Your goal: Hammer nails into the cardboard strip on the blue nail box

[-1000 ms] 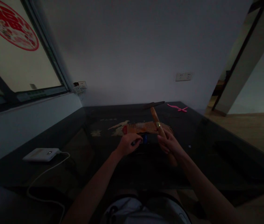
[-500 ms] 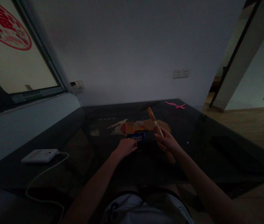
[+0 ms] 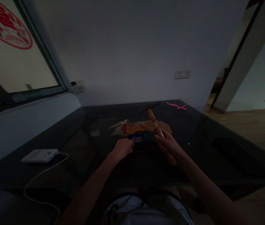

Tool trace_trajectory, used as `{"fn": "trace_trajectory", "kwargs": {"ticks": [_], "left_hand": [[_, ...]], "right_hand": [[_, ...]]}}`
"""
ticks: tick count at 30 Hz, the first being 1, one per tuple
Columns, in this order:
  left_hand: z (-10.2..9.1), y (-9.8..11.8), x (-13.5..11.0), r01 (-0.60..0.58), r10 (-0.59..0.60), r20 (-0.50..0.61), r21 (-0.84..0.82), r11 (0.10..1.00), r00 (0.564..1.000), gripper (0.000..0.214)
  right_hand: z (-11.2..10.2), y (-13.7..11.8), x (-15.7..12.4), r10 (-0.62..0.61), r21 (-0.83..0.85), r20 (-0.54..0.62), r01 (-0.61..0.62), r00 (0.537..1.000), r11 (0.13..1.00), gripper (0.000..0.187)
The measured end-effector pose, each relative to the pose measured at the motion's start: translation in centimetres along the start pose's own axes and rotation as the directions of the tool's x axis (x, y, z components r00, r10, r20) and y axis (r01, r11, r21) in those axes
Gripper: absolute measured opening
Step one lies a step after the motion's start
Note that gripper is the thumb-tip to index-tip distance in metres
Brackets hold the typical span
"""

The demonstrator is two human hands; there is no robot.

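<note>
My right hand (image 3: 167, 143) is wrapped round the wooden handle of a hammer (image 3: 153, 118), held up at a slant. Its long dark head points away from me, above the far part of the table. My left hand (image 3: 122, 148) is closed in a fist low over the table, knuckles up; whether anything is inside it is hidden. Just beyond it lies a blue can-like item (image 3: 139, 137) with a pale label, its left end close to my knuckles. Behind that is a torn, flattened orange-brown piece of packaging (image 3: 139, 126), partly covered by the hammer.
A white power bank (image 3: 40, 155) with a white cable (image 3: 40, 173) sits on the left of the dark glossy table (image 3: 95, 175). A pink ribbon (image 3: 178, 106) lies at the far right. On the right is a flat black object (image 3: 240, 154). Wall and window border the back and left.
My left fist has shifted slightly left and towards me, so more of the blue item's label shows. My right hand and the hammer have stayed nearly still.
</note>
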State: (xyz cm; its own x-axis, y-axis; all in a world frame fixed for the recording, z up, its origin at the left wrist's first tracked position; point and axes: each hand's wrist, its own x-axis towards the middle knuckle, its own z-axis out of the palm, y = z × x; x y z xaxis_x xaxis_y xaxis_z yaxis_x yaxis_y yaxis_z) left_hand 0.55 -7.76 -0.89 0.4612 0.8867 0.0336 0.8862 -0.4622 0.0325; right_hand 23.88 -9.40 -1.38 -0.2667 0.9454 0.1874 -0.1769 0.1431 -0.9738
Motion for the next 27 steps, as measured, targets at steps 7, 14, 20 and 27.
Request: {"fn": "trace_trajectory", "kwargs": {"ticks": [7, 14, 20, 27], "left_hand": [[-5.0, -1.4, -1.0, -0.309, 0.222, -0.223, -0.528, 0.791, 0.949, 0.017], [-2.7, -6.9, 6.4, -0.369, -0.419, -0.461, -0.885, 0.285, 0.782, 0.013], [1.1, -9.6, 8.9, -0.277, -0.527, 0.001, -0.849, -0.449, 0.850, 0.009], [2.4, -9.9, 8.2, 0.010, -0.220, 0.118, -0.899, -0.438, 0.968, 0.025]], "right_hand": [[0.1, 0.0, 0.0, 0.007, -0.020, -0.016, -0.008, 1.000, 1.000, 0.039], [0.2, -0.3, 0.0, 0.030, 0.010, -0.009, -0.030, 0.999, 0.999, 0.040], [0.5, 0.1, 0.3, -0.022, 0.028, -0.038, 0.023, 0.999, 0.999, 0.032], [0.7, 1.1, 0.3, 0.006, -0.123, 0.004, -0.006, 1.000, 0.992, 0.035]]}}
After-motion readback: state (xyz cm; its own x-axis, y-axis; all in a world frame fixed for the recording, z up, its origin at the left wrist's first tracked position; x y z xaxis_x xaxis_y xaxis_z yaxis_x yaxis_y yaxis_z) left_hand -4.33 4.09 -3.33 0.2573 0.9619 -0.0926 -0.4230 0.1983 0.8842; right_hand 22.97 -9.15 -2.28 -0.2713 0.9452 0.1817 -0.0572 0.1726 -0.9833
